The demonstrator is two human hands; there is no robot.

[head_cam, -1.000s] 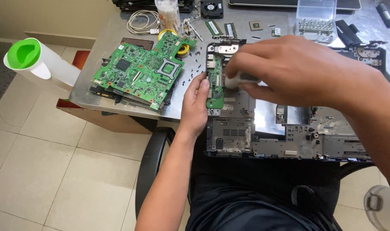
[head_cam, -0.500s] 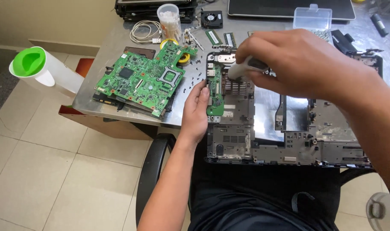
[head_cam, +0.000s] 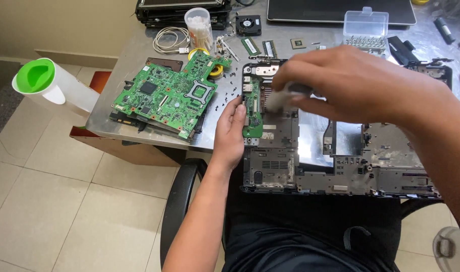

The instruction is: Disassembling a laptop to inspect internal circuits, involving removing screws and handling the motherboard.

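Observation:
A stripped laptop base shell lies on the metal table's front edge, over my lap. A small narrow green board sits along its left side. My left hand rests flat against the shell's left edge, fingertips touching that small board. My right hand hovers over the shell's upper middle, fingers closed around a small pale grey tool whose tip points down at the shell near the board. Most of the tool is hidden in my fist.
A large green motherboard lies left on the metal table, with loose screws beside it. Behind are a coiled white cable, a cotton-swab cup, a fan, memory sticks, a clear parts box. A white-and-green container stands at left.
The view has shifted slightly, everything sliding down in the picture. My right hand with the tool has moved a little up and right over the shell. My left hand stays on the shell's edge.

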